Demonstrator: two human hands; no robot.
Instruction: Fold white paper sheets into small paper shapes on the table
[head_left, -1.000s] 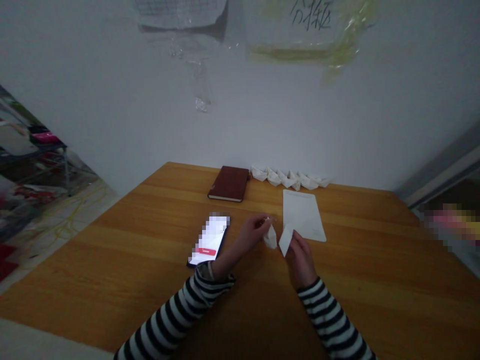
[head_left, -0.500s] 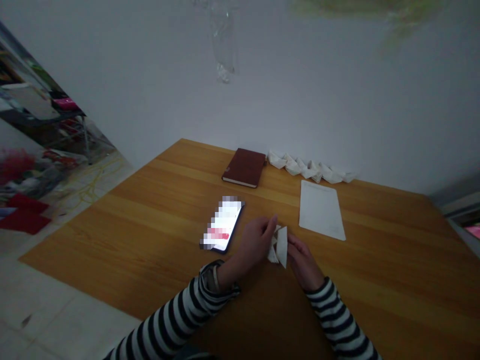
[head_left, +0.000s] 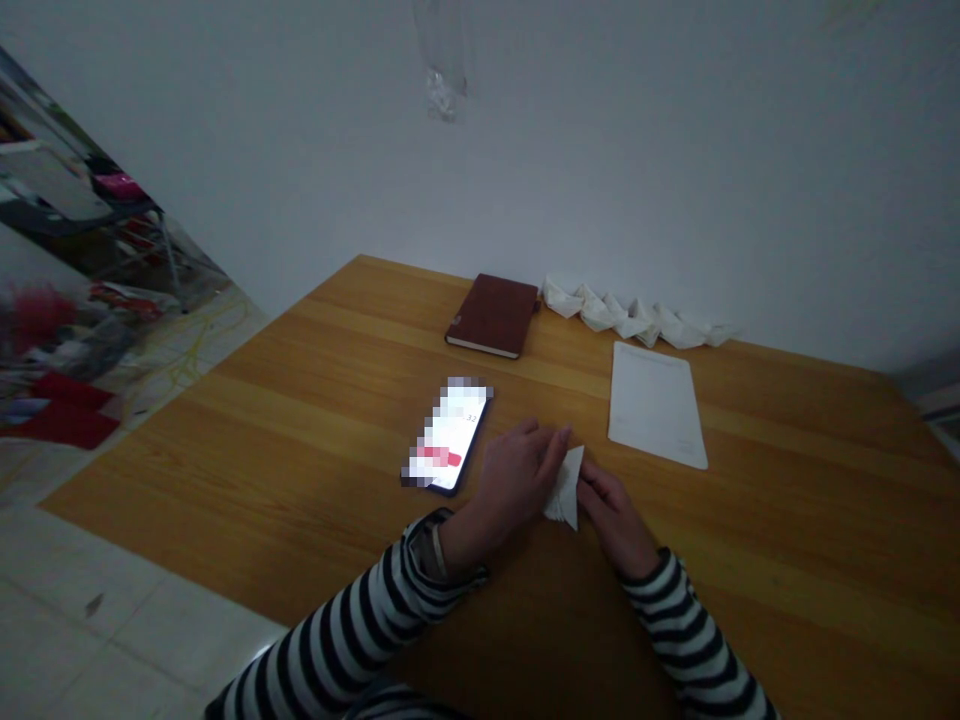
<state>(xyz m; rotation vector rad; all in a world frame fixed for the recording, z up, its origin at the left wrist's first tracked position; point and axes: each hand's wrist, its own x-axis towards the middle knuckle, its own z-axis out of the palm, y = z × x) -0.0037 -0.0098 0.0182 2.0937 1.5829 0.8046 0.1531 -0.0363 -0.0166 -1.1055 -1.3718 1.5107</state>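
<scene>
Folded white paper (head_left: 568, 490) is between the two hands, above or on the wooden table (head_left: 300, 400); I cannot tell which. The left hand (head_left: 514, 480) bends over its left and upper side, while the right hand (head_left: 615, 515) grips its right edge, with the fingertips partly hidden. Beyond the left wrist, to the left, lies a lit phone (head_left: 457, 430). A flat white sheet (head_left: 656, 405) lies farther, to the right. Behind are a dark red notebook (head_left: 493, 315) and, beside it, a row of folded pieces (head_left: 637, 320) near the wall (head_left: 600, 150).
</scene>
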